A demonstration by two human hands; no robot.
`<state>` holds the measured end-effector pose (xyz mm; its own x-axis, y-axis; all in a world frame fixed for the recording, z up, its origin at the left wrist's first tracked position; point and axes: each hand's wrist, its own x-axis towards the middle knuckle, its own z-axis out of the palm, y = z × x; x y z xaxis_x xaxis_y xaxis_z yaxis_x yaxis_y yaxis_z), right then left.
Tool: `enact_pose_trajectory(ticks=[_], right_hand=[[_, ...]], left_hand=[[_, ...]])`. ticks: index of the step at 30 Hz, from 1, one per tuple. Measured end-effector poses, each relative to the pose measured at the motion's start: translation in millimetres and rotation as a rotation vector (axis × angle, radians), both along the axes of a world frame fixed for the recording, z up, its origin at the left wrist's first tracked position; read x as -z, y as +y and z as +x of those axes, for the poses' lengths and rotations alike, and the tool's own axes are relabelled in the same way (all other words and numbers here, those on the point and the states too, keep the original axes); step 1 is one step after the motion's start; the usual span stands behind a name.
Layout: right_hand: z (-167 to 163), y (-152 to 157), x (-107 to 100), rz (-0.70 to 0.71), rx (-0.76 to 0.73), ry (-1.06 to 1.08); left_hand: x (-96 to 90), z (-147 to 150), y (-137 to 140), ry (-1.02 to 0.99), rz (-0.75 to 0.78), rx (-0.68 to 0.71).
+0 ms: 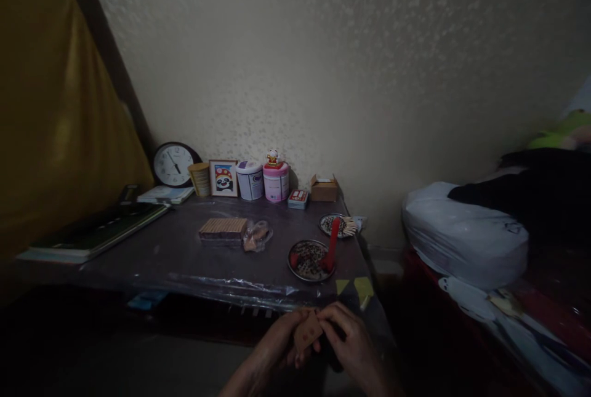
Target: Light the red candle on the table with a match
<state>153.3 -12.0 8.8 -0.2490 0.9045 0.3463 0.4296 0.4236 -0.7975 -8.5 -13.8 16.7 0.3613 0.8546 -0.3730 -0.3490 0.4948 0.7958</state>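
Observation:
My left hand (282, 336) grips a small tan card-like piece (307, 332) at the front edge of the table. Two or more reddish marks show on its face, and it looks like kraft paper or card. On its right upper edge, the fingertips of my right hand (345, 334) are pinched. Beyond my hands, a speckled round plate (305, 271) holds dark red bits and a red long-handled tool (333, 243), whose lower end is hard to make out. Yellow paper pieces (363, 288) lie right of the plate, near the table edge.
On the table (184, 249) lie a row of tan pieces (224, 229) and a clear plastic bag (257, 237). A second plate (330, 224) bears thin sticks. Along the wall stand a clock (174, 164), a picture frame (223, 178), two tubs and a small box (324, 189).

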Motion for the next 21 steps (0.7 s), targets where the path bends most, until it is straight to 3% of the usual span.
enact_pose_trajectory(ticks=[8,13,21], right_hand=[[2,2,5,0.016,-0.007,-0.078],[1,-1,5,0.067,0.013,-0.114],[7,4,10,0.146,0.078,-0.096]], left_hand=[[-2.7,0,-1,0.008,0.081,0.057],[9.7,1,6,0.041,0.202,0.085],[23.0,-4,14,0.072,0.187,0.015]])
